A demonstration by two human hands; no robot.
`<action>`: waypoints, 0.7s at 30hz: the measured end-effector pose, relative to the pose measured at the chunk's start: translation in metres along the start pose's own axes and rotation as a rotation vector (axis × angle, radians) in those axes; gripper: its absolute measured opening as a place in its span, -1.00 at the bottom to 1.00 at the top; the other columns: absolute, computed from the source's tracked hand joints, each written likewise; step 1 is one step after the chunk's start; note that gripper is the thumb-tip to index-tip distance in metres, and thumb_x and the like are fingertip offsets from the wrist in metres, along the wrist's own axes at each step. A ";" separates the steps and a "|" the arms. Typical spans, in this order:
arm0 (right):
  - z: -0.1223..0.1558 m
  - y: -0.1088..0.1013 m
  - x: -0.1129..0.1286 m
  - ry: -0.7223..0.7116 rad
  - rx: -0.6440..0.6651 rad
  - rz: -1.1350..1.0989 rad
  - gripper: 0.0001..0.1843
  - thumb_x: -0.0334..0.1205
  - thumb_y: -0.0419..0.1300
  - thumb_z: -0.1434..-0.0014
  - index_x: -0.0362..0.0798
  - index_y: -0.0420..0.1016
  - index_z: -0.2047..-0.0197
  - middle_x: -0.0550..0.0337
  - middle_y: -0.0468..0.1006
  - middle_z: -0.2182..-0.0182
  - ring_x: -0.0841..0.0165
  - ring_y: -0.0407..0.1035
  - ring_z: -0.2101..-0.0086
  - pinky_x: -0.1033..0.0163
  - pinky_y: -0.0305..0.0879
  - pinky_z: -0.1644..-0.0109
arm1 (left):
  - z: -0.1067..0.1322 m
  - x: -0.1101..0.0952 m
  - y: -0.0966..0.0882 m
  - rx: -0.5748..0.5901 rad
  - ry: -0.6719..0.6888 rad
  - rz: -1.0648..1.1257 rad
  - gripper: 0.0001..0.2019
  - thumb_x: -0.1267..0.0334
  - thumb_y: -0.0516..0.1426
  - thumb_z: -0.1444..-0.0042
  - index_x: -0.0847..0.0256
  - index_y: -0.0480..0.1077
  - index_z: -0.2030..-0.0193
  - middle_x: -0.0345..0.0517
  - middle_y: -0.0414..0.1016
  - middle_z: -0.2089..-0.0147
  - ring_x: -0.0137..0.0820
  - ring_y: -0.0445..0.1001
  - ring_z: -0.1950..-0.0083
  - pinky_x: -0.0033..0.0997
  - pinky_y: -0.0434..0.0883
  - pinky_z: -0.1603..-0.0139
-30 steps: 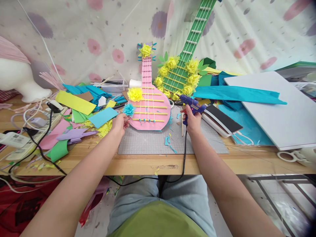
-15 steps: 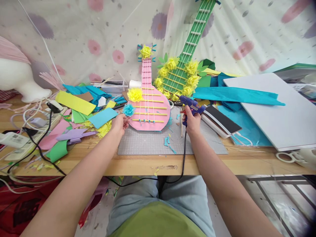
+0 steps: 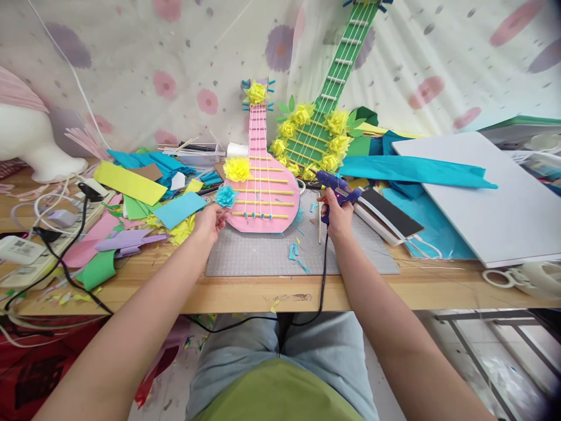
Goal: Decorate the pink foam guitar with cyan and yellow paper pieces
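Observation:
My left hand (image 3: 209, 222) is closed in a pinch just under a blue paper flower (image 3: 226, 197), which sits at the left edge of a pink paper guitar (image 3: 263, 196); its fingertips are partly hidden. The guitar leans back on a grey cutting mat (image 3: 245, 257) and has yellow bars, white strings and blue dots at the bottom. A yellow paper flower (image 3: 237, 169) is on its upper left edge. My right hand (image 3: 339, 216) is wrapped round the handle of a dark blue glue gun (image 3: 335, 185), its nozzle pointing up and left, apart from the guitar.
A green paper guitar (image 3: 307, 143) with yellow flowers leans behind. Blue crepe paper (image 3: 416, 169), a white board (image 3: 486, 204) and a black-and-white box (image 3: 388, 216) lie right. Coloured paper (image 3: 129, 181) and a power strip (image 3: 56, 234) crowd the left. The gun's cord (image 3: 323, 280) hangs over the table edge.
The whole view has shifted slightly, with things a little further left. Both hands, the blue flower and the glue gun keep nearly the same places relative to the pink guitar.

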State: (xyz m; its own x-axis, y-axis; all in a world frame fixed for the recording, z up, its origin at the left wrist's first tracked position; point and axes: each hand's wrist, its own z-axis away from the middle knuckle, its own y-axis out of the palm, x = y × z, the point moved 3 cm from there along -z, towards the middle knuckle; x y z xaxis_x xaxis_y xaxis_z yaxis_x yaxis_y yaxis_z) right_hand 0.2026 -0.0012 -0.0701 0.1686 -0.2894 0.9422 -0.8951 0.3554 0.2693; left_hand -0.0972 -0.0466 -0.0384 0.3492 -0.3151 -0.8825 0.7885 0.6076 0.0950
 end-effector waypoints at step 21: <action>-0.011 -0.012 -0.008 0.113 -0.153 0.076 -0.60 0.11 0.27 0.13 -0.07 0.35 0.53 0.25 0.48 0.57 0.57 0.13 0.70 0.40 0.13 0.68 | 0.080 0.061 0.140 0.616 1.762 -1.563 -0.81 0.49 0.00 -0.09 0.38 0.37 0.17 0.08 0.48 0.21 -0.21 0.36 0.03 -0.20 0.23 -0.04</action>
State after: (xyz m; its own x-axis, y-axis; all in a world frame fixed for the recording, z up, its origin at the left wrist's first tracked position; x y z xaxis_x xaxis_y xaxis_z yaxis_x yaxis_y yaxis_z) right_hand 0.2163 0.0068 -0.0783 0.1562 -0.1577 0.9751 -0.8355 0.5055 0.2156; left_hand 0.0747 -0.0389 -0.0424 -0.6835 0.6977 0.2144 0.0545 0.3417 -0.9382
